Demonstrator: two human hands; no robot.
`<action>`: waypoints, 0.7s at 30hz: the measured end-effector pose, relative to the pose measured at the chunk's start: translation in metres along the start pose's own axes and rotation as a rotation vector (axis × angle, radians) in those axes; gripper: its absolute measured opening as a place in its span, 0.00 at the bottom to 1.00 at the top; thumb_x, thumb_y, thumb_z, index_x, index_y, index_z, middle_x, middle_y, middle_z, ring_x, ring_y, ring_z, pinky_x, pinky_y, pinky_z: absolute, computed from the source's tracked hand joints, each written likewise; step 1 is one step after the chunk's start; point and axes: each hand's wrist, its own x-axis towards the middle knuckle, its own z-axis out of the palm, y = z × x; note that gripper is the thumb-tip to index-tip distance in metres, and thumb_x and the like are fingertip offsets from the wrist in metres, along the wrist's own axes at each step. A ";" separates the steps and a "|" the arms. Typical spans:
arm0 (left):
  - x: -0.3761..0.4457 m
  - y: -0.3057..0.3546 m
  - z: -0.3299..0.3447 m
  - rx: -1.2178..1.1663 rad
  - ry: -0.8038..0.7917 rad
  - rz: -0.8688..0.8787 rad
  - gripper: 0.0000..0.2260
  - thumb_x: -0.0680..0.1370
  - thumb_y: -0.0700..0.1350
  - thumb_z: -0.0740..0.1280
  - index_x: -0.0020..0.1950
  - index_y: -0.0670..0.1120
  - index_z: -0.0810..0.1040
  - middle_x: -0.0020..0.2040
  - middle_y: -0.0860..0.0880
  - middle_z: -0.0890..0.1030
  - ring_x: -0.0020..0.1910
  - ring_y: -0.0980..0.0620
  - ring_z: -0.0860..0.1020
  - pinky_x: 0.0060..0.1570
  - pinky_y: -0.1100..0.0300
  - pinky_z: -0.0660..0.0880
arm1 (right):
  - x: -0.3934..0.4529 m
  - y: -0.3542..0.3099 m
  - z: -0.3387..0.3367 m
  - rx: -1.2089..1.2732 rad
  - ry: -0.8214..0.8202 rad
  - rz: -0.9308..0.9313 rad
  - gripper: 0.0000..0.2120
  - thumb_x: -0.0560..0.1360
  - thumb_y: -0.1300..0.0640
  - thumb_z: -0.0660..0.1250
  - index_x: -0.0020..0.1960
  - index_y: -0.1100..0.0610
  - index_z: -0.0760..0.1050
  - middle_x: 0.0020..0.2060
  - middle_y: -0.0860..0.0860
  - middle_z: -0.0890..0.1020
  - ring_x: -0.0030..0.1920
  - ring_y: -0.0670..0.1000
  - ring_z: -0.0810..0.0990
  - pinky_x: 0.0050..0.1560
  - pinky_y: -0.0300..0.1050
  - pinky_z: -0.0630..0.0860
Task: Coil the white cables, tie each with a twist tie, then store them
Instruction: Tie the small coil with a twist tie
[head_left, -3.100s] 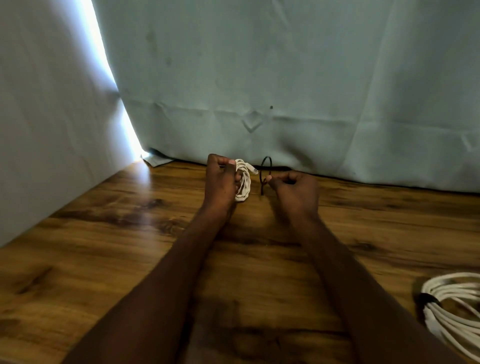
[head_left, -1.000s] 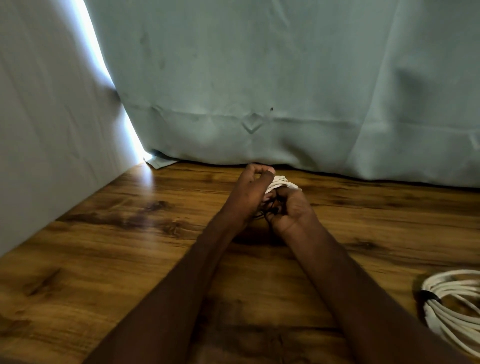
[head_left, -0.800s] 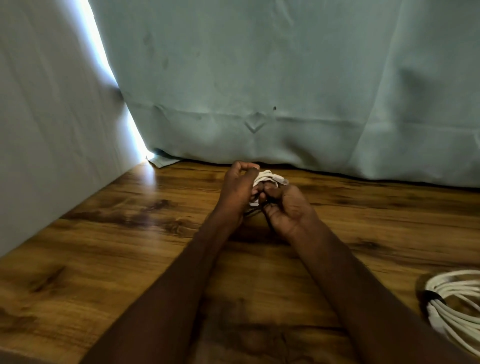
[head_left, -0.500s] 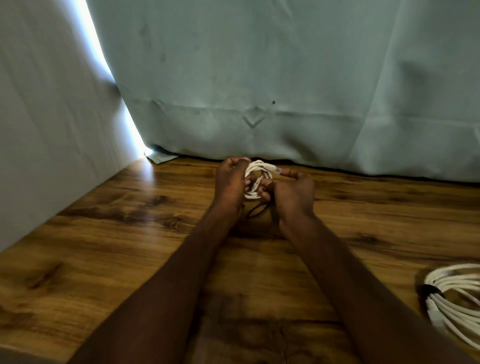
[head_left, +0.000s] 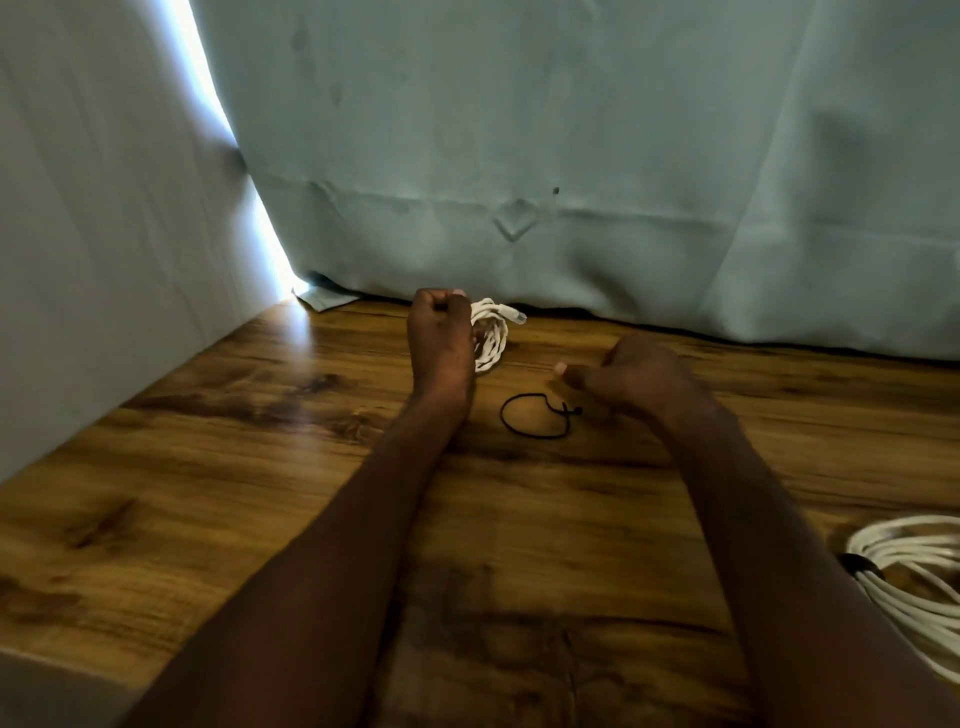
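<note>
My left hand (head_left: 441, 343) grips a small coil of white cable (head_left: 492, 332), held upright above the wooden table (head_left: 208, 493), its plug end sticking out to the right. A black twist tie (head_left: 537, 415), bent into a loop, lies flat on the table between my two hands. My right hand (head_left: 631, 376) hovers just to the right of the tie with its fingers loosely curled, holding nothing. A second, larger white cable coil (head_left: 914, 582), bound with a black tie, lies at the right edge of the table.
A pale blue-green cloth (head_left: 519, 156) hangs as a backdrop along the far edge of the table, and a pale panel (head_left: 104, 234) closes the left side. A small scrap of paper (head_left: 324, 299) lies at the far left corner.
The black twist tie has dropped from between my hands onto the table. My right hand has come away from the coil and moved right; my left hand still holds the coil.
</note>
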 end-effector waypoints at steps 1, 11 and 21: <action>-0.001 -0.001 0.001 0.029 -0.015 0.018 0.04 0.83 0.41 0.65 0.49 0.45 0.75 0.44 0.42 0.80 0.37 0.52 0.78 0.33 0.62 0.75 | -0.003 -0.002 -0.003 -0.021 -0.108 0.006 0.28 0.70 0.31 0.74 0.45 0.57 0.81 0.29 0.51 0.84 0.38 0.53 0.82 0.42 0.45 0.77; -0.007 -0.008 0.006 0.093 -0.099 0.033 0.05 0.84 0.43 0.65 0.52 0.42 0.76 0.45 0.42 0.81 0.37 0.53 0.79 0.33 0.61 0.75 | -0.009 -0.014 0.019 -0.033 -0.111 -0.087 0.09 0.70 0.54 0.79 0.45 0.57 0.84 0.41 0.55 0.86 0.43 0.54 0.85 0.40 0.45 0.81; -0.010 -0.008 0.007 0.092 -0.126 0.039 0.05 0.85 0.42 0.64 0.55 0.40 0.75 0.43 0.43 0.81 0.33 0.58 0.79 0.32 0.64 0.75 | -0.010 -0.023 0.030 0.027 -0.099 -0.073 0.08 0.77 0.55 0.69 0.43 0.58 0.83 0.35 0.52 0.86 0.38 0.52 0.86 0.46 0.51 0.85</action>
